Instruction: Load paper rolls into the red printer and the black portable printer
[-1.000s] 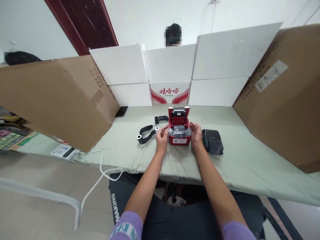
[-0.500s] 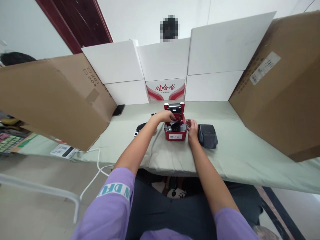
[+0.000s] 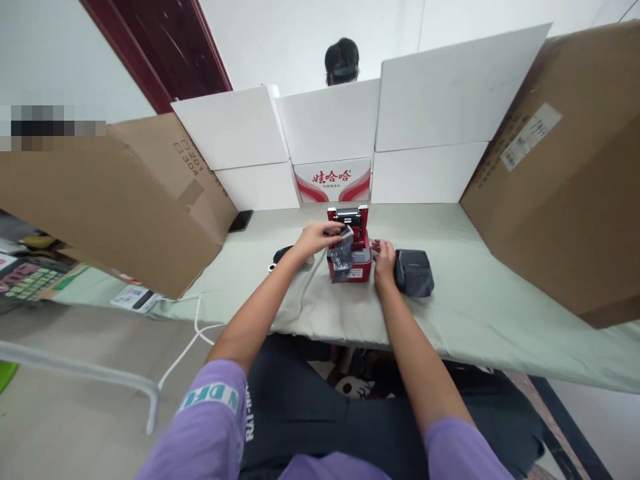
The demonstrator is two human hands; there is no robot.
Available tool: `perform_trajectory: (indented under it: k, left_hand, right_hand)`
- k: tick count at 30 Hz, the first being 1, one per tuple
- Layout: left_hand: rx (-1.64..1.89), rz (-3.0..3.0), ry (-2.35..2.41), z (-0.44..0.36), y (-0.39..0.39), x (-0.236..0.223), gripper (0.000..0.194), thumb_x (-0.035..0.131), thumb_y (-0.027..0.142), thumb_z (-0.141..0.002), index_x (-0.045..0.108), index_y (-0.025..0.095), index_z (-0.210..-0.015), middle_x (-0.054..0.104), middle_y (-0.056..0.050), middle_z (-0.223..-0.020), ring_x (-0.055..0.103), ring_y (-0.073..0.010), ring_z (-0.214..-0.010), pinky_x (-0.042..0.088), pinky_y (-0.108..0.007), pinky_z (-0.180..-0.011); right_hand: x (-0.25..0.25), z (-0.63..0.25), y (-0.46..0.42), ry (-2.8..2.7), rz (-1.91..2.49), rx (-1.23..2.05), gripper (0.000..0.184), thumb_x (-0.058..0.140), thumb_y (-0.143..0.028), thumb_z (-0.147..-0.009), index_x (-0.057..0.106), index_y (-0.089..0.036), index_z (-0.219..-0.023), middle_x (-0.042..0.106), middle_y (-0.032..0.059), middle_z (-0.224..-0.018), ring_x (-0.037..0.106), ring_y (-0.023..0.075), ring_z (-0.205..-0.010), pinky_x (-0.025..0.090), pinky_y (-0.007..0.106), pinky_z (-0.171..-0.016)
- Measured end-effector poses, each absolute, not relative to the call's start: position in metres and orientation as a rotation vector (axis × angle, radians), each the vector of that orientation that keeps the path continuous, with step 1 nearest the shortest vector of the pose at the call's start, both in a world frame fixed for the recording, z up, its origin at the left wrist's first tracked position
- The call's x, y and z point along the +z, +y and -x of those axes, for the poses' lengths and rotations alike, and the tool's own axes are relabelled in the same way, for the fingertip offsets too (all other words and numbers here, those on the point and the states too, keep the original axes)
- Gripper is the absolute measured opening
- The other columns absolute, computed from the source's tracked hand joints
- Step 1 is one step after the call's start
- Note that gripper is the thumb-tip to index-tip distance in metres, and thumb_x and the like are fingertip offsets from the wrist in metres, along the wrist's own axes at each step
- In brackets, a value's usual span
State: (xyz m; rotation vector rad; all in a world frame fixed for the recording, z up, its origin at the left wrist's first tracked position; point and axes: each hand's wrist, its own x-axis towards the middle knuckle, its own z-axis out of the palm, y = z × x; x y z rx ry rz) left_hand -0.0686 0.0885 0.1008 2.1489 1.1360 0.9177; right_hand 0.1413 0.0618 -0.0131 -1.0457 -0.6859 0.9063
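Observation:
On the cloth-covered table a small red receipt printer [image 3: 367,272] stands with its lid raised, showing a dark roller [image 3: 349,215] under the lid. My left hand [image 3: 320,238] is closed on the top of a dark, glossy see-through plastic bag [image 3: 343,259], which hangs over the printer's open front and hides part of it. What the bag contains, I cannot make out. My right hand [image 3: 383,259] rests at the printer's right side with fingers slightly spread. Just right of that hand sits a black boxy device [image 3: 414,272].
A black object with white round parts [image 3: 283,253] lies left of the printer, partly behind my left arm. A phone [image 3: 241,221] lies by the left cardboard box [image 3: 125,193]. White panels [image 3: 327,120] and another cardboard box [image 3: 565,180] wall the table. A person [image 3: 342,60] is beyond.
My left hand has risen slightly out of the printer, and the dark plastic bag now hangs from it in front. My right hand stays at the printer's right side.

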Motion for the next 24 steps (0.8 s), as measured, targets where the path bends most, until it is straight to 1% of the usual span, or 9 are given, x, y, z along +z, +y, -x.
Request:
perform_trajectory:
  k: [2, 3, 5, 7, 10, 13, 17, 22, 24]
  left_hand:
    - [1.231, -1.932, 1.167, 0.088, 0.086, 0.097, 0.053, 0.074, 0.033, -0.079, 0.069, 0.02, -0.13, 0.078, -0.01, -0.114, 0.074, -0.0249, -0.104, 0.056, -0.035, -0.095]
    - [1.366, -1.834, 1.216, 0.099, 0.087, 0.095, 0.055, 0.072, 0.031, -0.08, 0.066, 0.018, -0.133, 0.076, -0.011, -0.117, 0.074, -0.0238, -0.102, 0.057, -0.034, -0.092]
    - [1.538, -1.702, 1.36, 0.119, 0.093, 0.088, 0.051, 0.069, 0.025, -0.08, 0.064, 0.017, -0.131, 0.074, -0.012, -0.12, 0.073, -0.0214, -0.1, 0.058, -0.032, -0.09]
    - [1.567, -1.645, 1.549, 0.137, 0.101, 0.08, 0.044, 0.067, 0.019, -0.079, 0.066, 0.016, -0.122, 0.073, -0.011, -0.119, 0.072, -0.0198, -0.101, 0.057, -0.028, -0.088]
    - [1.404, -1.637, 1.843, 0.159, 0.109, 0.068, 0.034, 0.07, 0.016, -0.076, 0.067, 0.015, -0.11, 0.075, -0.01, -0.112, 0.07, -0.02, -0.102, 0.053, -0.028, -0.089]
    - [1.237, -1.649, 2.021, 0.174, 0.112, 0.059, 0.03, 0.077, 0.023, -0.075, 0.067, 0.015, -0.102, 0.076, -0.009, -0.108, 0.069, -0.0211, -0.101, 0.05, -0.03, -0.091]
    - [1.117, -1.648, 2.115, 0.187, 0.118, 0.056, 0.033, 0.078, 0.037, -0.077, 0.068, 0.017, -0.101, 0.078, -0.008, -0.104, 0.07, -0.0208, -0.096, 0.048, -0.029, -0.082]
    - [0.837, -1.686, 2.304, 0.191, 0.125, 0.058, 0.031, 0.077, 0.046, -0.074, 0.07, 0.023, -0.095, 0.079, -0.005, -0.101, 0.071, -0.0241, -0.098, 0.047, -0.029, -0.077]
    - [0.8, -1.699, 2.345, 0.191, 0.126, 0.057, 0.033, 0.076, 0.049, -0.074, 0.071, 0.024, -0.095, 0.079, -0.005, -0.102, 0.071, -0.0254, -0.1, 0.046, -0.029, -0.077]
  right_hand:
    - [-0.013, -0.14, 0.061, -0.679, 1.05, 0.898, 0.04, 0.059, -0.062, -0.074, 0.059, -0.024, -0.088, 0.064, 0.0028, -0.088, 0.063, 0.0184, -0.085, 0.052, 0.032, -0.075]
    - [-0.013, -0.14, 0.061, -0.677, 1.05, 0.893, 0.039, 0.059, -0.061, -0.074, 0.059, -0.024, -0.088, 0.063, 0.0025, -0.087, 0.062, 0.0181, -0.084, 0.052, 0.031, -0.075]
    - [-0.012, -0.139, 0.06, -0.672, 1.049, 0.881, 0.037, 0.058, -0.059, -0.075, 0.059, -0.024, -0.088, 0.063, 0.0021, -0.086, 0.062, 0.0179, -0.083, 0.052, 0.031, -0.075]
    - [-0.012, -0.138, 0.061, -0.666, 1.048, 0.872, 0.034, 0.058, -0.056, -0.076, 0.059, -0.024, -0.088, 0.063, 0.0017, -0.085, 0.062, 0.0179, -0.082, 0.052, 0.032, -0.075]
    - [-0.013, -0.139, 0.062, -0.66, 1.064, 0.866, 0.029, 0.058, -0.052, -0.076, 0.059, -0.024, -0.087, 0.063, 0.0011, -0.084, 0.062, 0.0177, -0.081, 0.053, 0.032, -0.075]
    - [-0.014, -0.139, 0.063, -0.668, 1.073, 0.858, 0.027, 0.059, -0.05, -0.077, 0.059, -0.024, -0.086, 0.063, 0.0007, -0.083, 0.061, 0.0173, -0.079, 0.052, 0.032, -0.075]
    - [-0.015, -0.14, 0.064, -0.677, 1.074, 0.845, 0.029, 0.06, -0.052, -0.076, 0.058, -0.024, -0.084, 0.063, 0.0, -0.082, 0.061, 0.0166, -0.077, 0.05, 0.031, -0.073]
    - [-0.017, -0.14, 0.066, -0.69, 1.086, 0.825, 0.033, 0.06, -0.053, -0.074, 0.058, -0.022, -0.085, 0.062, -0.0005, -0.081, 0.061, 0.0163, -0.076, 0.05, 0.03, -0.07]
    - [-0.017, -0.14, 0.067, -0.686, 1.083, 0.829, 0.031, 0.059, -0.051, -0.074, 0.058, -0.022, -0.086, 0.062, -0.0008, -0.08, 0.061, 0.0158, -0.075, 0.049, 0.03, -0.07]
